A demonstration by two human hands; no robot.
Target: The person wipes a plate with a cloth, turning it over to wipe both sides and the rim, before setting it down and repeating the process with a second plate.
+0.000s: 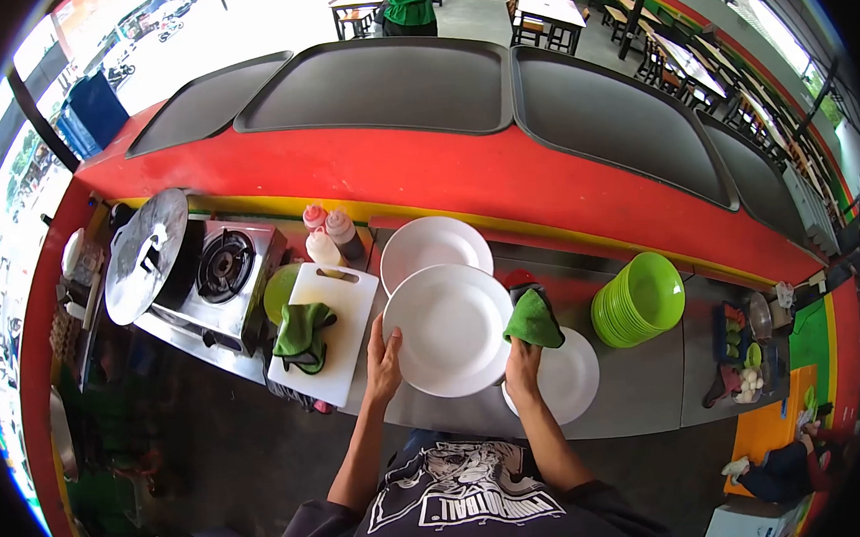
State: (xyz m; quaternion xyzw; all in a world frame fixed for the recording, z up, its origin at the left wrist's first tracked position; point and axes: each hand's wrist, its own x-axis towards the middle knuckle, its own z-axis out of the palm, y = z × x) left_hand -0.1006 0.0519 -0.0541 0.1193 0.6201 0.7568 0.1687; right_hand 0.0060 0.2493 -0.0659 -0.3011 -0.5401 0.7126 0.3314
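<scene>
My left hand [384, 358] grips the left rim of a round white plate [450, 328], its thumb along the edge. On the plate's right side, my right hand [523, 363] holds a green cloth [534, 321] with dark edging, close to the rim. Behind the held plate is another white plate [436, 248], partly covered by it. A further white plate [567, 378] lies on the metal counter [634, 384], partly hidden by my right hand and forearm. Left of my left hand, a second green cloth [302, 337] lies crumpled on a white cutting board [352, 308].
A stack of green bowls [637, 300] stands at right. On the left are sauce bottles [325, 237], a gas stove [225, 266] and a large metal lid [148, 256]. Dark trays [380, 89] line the red ledge [345, 160]. A person in green [410, 2] stands beyond.
</scene>
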